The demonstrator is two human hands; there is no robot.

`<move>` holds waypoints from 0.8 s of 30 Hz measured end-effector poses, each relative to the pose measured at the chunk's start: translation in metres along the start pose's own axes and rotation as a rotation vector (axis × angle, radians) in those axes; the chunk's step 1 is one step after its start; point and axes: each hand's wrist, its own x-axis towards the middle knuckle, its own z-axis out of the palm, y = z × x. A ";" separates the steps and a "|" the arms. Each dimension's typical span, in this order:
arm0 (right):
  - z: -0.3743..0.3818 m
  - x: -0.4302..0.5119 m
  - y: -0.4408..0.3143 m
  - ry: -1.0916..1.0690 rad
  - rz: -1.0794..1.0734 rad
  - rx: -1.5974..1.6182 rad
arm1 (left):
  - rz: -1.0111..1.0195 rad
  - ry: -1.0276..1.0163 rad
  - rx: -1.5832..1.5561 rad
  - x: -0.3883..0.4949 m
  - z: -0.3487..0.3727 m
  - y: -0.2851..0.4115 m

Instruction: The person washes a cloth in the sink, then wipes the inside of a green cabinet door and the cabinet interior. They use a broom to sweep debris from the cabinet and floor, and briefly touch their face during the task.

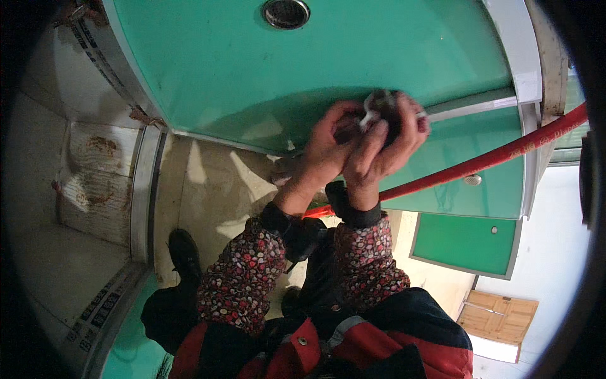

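Note:
Both hands are raised close together in front of a green door panel [227, 61] with a pale metal frame. My left hand [326, 142] and my right hand [390, 142] are wrapped around a small dark, crumpled item [381, 106] with whitish, shiny parts. Blur and the fingers hide what it is. Floral sleeve covers with dark cuffs reach both wrists. A red pole [459, 173] bearing writing runs slantwise behind the right wrist, its lower end near the forearms. Above the hands, a round metal fitting [286, 13] is set in the panel.
At left, a metal threshold [146, 194] borders a tiled area with rusty stains [102, 147]. A dark shoe [184, 253] stands on the beige floor [208, 189]. Farther right are another green panel [466, 241] and a wooden door [497, 315] by a white wall.

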 end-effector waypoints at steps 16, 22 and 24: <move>0.080 -0.260 0.049 -0.942 0.563 0.234 | -0.348 0.581 -0.046 -0.111 -0.234 -0.123; 0.054 -0.249 0.040 -0.857 0.784 0.464 | -0.418 0.779 -0.052 -0.105 -0.235 -0.109; 0.033 -0.240 0.039 -0.724 1.016 0.678 | -0.423 0.687 -0.189 -0.100 -0.210 -0.091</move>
